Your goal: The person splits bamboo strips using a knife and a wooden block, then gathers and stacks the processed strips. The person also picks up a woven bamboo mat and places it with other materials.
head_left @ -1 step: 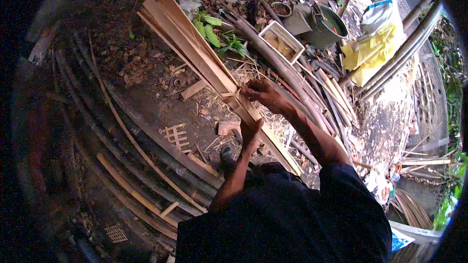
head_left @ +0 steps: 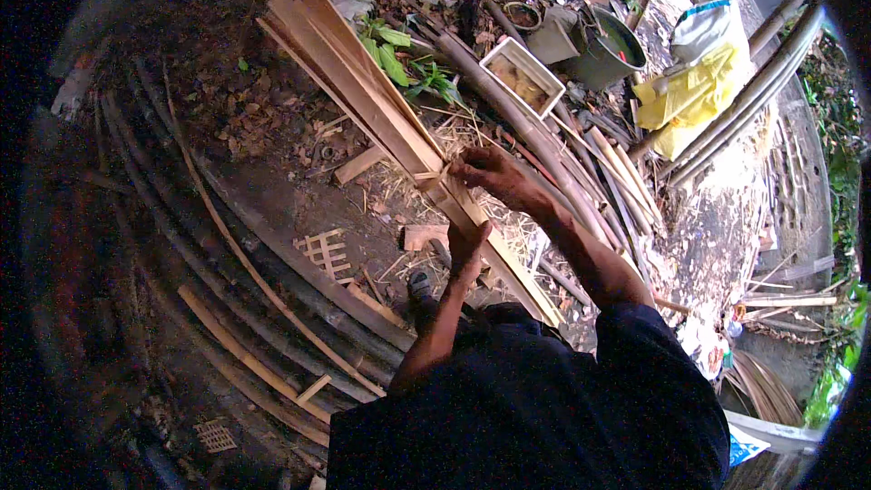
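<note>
A long bundle of split bamboo strips (head_left: 363, 95) slants from the upper left down to my waist, its far ends fanning apart. Around its lower part my left hand (head_left: 469, 249) is closed, thumb along the strips. My right hand (head_left: 493, 174) is at the bundle's right edge, just above the left, with its fingers pinched together. Whatever lies between those fingertips is too small to make out. Beside them, a short light piece (head_left: 426, 178) crosses the strips like a band.
Dark bamboo poles (head_left: 245, 290) lie along the left. Ahead to the right are more poles (head_left: 517, 122), a white box (head_left: 522, 77), a dark bucket (head_left: 610, 50) and a yellow sack (head_left: 685, 100). A slatted bamboo piece (head_left: 325, 254) and a wooden block (head_left: 424, 236) lie near my foot.
</note>
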`<act>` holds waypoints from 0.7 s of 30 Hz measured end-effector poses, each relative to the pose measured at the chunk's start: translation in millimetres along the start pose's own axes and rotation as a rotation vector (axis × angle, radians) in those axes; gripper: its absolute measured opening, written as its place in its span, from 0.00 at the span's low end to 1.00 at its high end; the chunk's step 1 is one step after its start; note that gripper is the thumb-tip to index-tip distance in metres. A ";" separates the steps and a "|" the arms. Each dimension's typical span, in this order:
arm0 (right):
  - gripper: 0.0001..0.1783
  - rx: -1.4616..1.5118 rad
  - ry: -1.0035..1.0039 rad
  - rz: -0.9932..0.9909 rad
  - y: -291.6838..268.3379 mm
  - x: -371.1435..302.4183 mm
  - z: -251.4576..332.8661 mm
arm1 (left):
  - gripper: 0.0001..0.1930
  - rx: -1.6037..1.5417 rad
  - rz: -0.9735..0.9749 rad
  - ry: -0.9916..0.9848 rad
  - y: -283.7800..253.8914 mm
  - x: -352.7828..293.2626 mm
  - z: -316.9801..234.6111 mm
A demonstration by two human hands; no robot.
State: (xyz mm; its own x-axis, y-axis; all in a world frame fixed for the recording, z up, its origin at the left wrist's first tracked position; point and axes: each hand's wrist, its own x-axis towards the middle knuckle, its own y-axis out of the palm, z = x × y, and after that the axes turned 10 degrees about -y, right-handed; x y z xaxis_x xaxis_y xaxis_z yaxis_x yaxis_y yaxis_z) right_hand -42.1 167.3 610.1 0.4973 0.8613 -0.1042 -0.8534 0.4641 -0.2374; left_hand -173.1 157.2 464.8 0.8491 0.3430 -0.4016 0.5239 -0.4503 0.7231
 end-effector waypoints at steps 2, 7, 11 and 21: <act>0.24 -0.098 -0.039 0.013 -5.2 1.1 -1.4 | 0.28 -0.011 0.056 -0.042 -1.2 1.7 3.0; 0.19 -0.664 -0.228 0.194 -28.1 12.3 5.4 | 0.26 -0.031 -0.104 0.101 28.0 0.1 11.4; 0.16 -0.811 -0.288 0.129 -48.4 11.0 -37.6 | 0.26 -0.022 -0.118 -0.070 32.0 -1.8 37.5; 0.14 -1.232 -0.194 0.201 -86.0 -20.0 0.4 | 0.28 0.072 -0.019 0.018 57.3 -10.1 49.9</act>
State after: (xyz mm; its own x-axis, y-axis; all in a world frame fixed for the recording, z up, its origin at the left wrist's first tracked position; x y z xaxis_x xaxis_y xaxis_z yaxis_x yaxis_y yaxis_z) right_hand 21.3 110.3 633.0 0.2554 0.9588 -0.1245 -0.1476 -0.0886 -0.9851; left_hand -148.3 86.8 482.3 0.8379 0.3665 -0.4044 0.5440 -0.5010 0.6731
